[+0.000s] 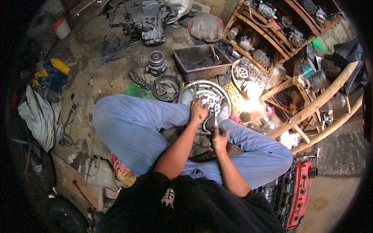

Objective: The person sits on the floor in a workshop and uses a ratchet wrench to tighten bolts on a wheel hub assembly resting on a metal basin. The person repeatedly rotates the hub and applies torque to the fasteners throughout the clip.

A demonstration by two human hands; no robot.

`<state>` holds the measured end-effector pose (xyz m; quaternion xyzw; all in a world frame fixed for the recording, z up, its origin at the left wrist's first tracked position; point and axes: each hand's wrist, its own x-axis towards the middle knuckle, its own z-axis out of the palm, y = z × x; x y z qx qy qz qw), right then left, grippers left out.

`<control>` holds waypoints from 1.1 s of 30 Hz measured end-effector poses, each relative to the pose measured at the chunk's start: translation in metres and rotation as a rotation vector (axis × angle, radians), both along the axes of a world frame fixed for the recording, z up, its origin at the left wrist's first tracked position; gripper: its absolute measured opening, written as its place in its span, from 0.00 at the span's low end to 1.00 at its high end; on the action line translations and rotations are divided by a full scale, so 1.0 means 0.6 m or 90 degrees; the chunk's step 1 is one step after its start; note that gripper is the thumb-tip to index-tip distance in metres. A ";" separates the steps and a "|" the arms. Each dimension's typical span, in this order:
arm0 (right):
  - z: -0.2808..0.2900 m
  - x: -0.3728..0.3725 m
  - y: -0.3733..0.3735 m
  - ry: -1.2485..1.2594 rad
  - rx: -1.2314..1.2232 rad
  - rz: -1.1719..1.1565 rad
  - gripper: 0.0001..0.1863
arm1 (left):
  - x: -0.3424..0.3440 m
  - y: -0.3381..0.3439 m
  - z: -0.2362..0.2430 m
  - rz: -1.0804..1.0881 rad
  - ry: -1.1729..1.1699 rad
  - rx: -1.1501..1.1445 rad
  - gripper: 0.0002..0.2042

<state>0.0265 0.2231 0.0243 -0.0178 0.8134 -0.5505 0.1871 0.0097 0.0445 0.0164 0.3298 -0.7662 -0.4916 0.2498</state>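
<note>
A pale metal part with bolt holes (211, 98) lies in a round steel basin (225, 93) between my feet. My left hand (199, 110) grips the part's left side with curled fingers. A silver ratchet wrench (216, 118) has its head on the part, at its right. My right hand (219, 138) is closed around the wrench's handle, below the basin's centre. My shoes sit at either side of the part.
Ahead stand a black tray with a brush (194, 68), a bowl of parts (166, 87), a pulley assembly (156, 62) and a gearbox (149, 27). Wooden shelves (248, 19) and a wooden ladder-like frame (314, 108) are right. A red-topped engine piece (297, 194) lies beside my right knee.
</note>
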 end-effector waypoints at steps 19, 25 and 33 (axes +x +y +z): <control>0.061 -0.134 -0.028 0.072 -0.250 -0.180 0.20 | 0.004 -0.027 -0.038 0.024 0.029 0.169 0.18; -0.004 -0.226 -0.088 -0.031 -0.080 -0.115 0.31 | 0.003 -0.014 -0.006 -0.014 0.035 0.410 0.23; -0.098 -0.222 -0.101 -0.028 0.008 0.022 0.42 | -0.031 -0.041 -0.034 -0.069 -0.017 0.408 0.30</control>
